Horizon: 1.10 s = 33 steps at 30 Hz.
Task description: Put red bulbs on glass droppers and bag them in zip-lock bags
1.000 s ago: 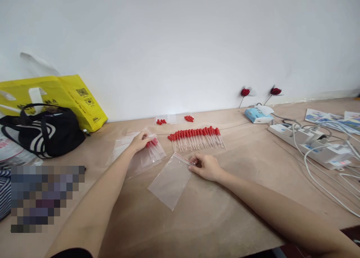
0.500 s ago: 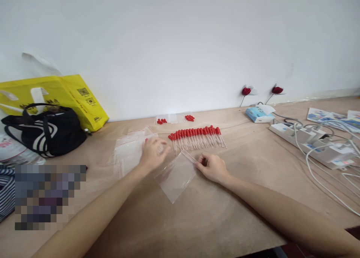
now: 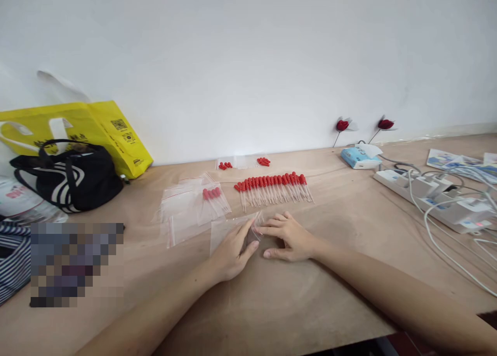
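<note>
A clear zip bag point(image 3: 218, 232) lies slanted on the table in front of me, its mouth edge bent up between my hands. My left hand point(image 3: 232, 253) holds the bag near its mouth, fingers over the plastic and thumb at the lower side. My right hand point(image 3: 290, 238) touches the mouth edge with its stretched fingertips, its thumb apart on the table side. Just beyond is a row of clear droppers with red bulbs point(image 3: 272, 186). A few red-bulbed droppers point(image 3: 212, 194) lie to the left, on or in a stack of flat zip bags point(image 3: 180, 206).
Against the wall lie two small groups of red bulbs point(image 3: 225, 165) with clear bags. A yellow bag point(image 3: 116, 144) and black bag point(image 3: 89, 180) stand left. On the right are a tissue pack point(image 3: 359, 158), a power strip point(image 3: 399, 188) with cables and printed cards point(image 3: 446, 158).
My left hand has come from the bag stack to the single zip bag, uncovering the few droppers there. My right hand's pinch has loosened, its fingers now stretched. The bag has turned and its mouth bends up.
</note>
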Motion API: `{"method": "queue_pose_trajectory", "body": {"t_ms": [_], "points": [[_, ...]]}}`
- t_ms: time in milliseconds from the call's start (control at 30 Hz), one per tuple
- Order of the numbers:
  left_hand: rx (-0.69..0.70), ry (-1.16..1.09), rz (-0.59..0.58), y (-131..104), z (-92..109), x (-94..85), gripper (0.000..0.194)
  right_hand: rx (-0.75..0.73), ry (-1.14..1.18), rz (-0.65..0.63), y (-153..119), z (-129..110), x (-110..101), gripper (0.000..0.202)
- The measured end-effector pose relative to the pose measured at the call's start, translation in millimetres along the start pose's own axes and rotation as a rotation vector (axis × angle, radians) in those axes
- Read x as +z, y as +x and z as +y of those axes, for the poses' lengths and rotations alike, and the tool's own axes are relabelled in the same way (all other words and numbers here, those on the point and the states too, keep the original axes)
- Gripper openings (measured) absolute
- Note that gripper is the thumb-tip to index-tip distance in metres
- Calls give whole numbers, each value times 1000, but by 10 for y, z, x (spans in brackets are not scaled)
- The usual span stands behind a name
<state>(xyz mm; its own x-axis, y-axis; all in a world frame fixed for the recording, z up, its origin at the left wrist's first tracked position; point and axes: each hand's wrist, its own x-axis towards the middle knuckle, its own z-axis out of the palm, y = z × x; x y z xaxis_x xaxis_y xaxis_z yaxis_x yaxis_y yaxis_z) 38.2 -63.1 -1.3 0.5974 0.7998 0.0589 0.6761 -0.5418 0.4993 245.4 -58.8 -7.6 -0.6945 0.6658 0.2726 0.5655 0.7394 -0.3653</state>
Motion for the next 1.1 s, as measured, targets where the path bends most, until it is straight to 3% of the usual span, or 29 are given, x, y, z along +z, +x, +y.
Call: {"method": "queue_pose_trajectory", "body": {"t_ms": [167,333,433,500,567,700,833,1100], "points": [[41,29,-5,-2,-77,-120,56,-16,-79,-81,-6,84,-68,66],[97,146,-16,14,-221,-125,59,15,150,-37,-36,160,-126,70],[106,161,-6,25,-229,-90,55,195,287,100,19,373,-191,54],[98,169,0,32,-224,-69,54,463,201,331,104,605,-258,34],[96,174,12,39,-227,-52,54,719,46,478,214,856,-335,24],[101,171,28,45,-248,-30,53,1030,-135,494,429,1232,-455,29],[96,178,20,35,-239,-30,52,1117,-121,469,546,1391,-479,30],[104,160,29,20,-202,-49,50,1135,25,540,538,1472,-523,19]]}}
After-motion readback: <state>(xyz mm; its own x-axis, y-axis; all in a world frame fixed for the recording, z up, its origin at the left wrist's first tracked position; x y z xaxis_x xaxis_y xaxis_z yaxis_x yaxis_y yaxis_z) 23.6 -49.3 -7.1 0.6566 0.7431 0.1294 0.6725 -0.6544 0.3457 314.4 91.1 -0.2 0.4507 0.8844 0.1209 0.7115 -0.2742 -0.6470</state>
